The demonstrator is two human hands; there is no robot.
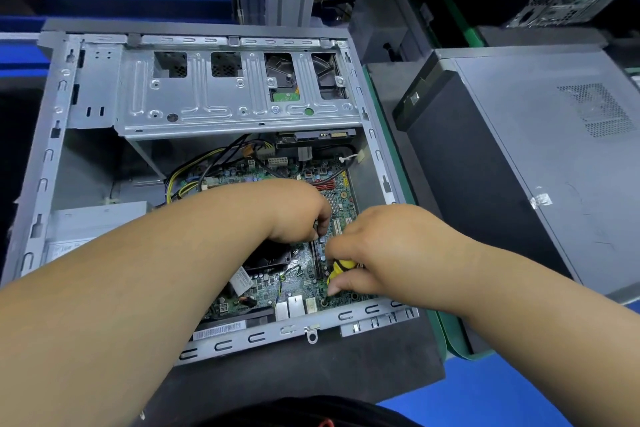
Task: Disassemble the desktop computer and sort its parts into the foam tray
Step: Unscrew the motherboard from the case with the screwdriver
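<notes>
An open grey desktop case (pixel 45 163) lies on its side with a green motherboard (pixel 304 267) exposed in its lower half. My left hand (pixel 298 211) reaches over the board, its fingers curled down near the black memory slots; what they hold is hidden. My right hand (pixel 381 246) grips a yellow and black screwdriver (pixel 341 269), its tip pointing down at the board's near right corner. A black CPU fan (pixel 270 255) sits partly under my left wrist. A metal drive cage (pixel 221 97) spans the case's far half.
The case rests on a black foam mat (pixel 311 367) over a blue table (pixel 502 395). A second, closed desktop tower (pixel 540 156) lies to the right on a green tray edge (pixel 450 329). Yellow and black cables (pixel 194 170) loop beside a silver power supply (pixel 93 222).
</notes>
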